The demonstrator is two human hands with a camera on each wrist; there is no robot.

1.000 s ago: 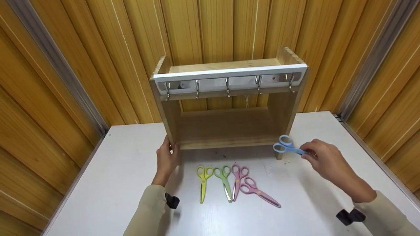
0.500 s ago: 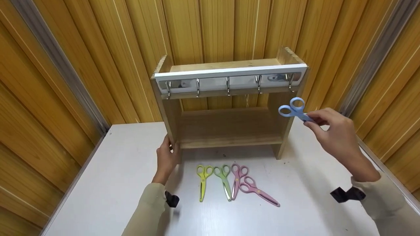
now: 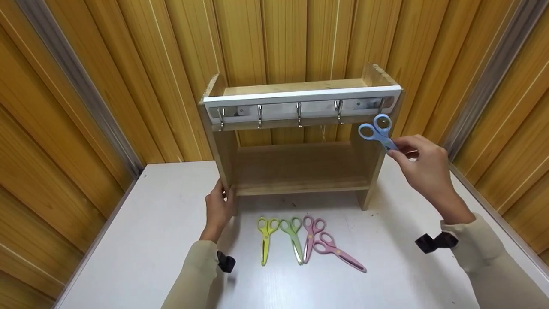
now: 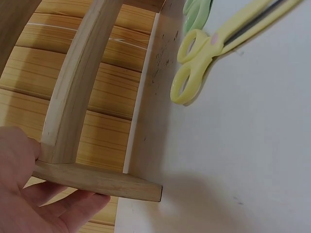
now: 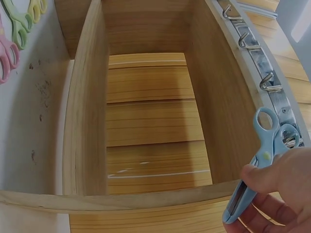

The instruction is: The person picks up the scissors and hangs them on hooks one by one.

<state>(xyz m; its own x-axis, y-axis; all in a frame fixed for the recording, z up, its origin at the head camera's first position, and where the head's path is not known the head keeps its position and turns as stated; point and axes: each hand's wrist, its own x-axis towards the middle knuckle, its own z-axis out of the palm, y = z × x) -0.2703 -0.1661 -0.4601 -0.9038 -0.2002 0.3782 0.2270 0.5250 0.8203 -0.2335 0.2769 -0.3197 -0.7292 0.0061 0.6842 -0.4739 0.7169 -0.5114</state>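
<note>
My right hand [image 3: 424, 161] pinches blue scissors [image 3: 379, 133] by the blade end, finger loops pointing up and left. One loop overlaps the rightmost hook of the white hook rail [image 3: 279, 99] in the head view; in the right wrist view, metal shows through a loop of the blue scissors [image 5: 265, 155]. With my left hand [image 3: 218, 211] I grip the lower left side panel of the wooden shelf [image 3: 300, 189], thumb on one face and fingers on the other, as the left wrist view shows.
On the white table [image 3: 171, 240] before the shelf lie yellow scissors [image 3: 266, 238], green scissors [image 3: 292, 236], pink scissors [image 3: 311, 236] and a second pink pair [image 3: 343, 255] set at a slant. Wood-look panels [image 3: 274, 38] rise behind and at both sides.
My right hand has lifted the blue scissors from beside the shelf's lower right leg up to the right end of the hook rail, then slightly left. The left hand keeps its hold on the panel.
</note>
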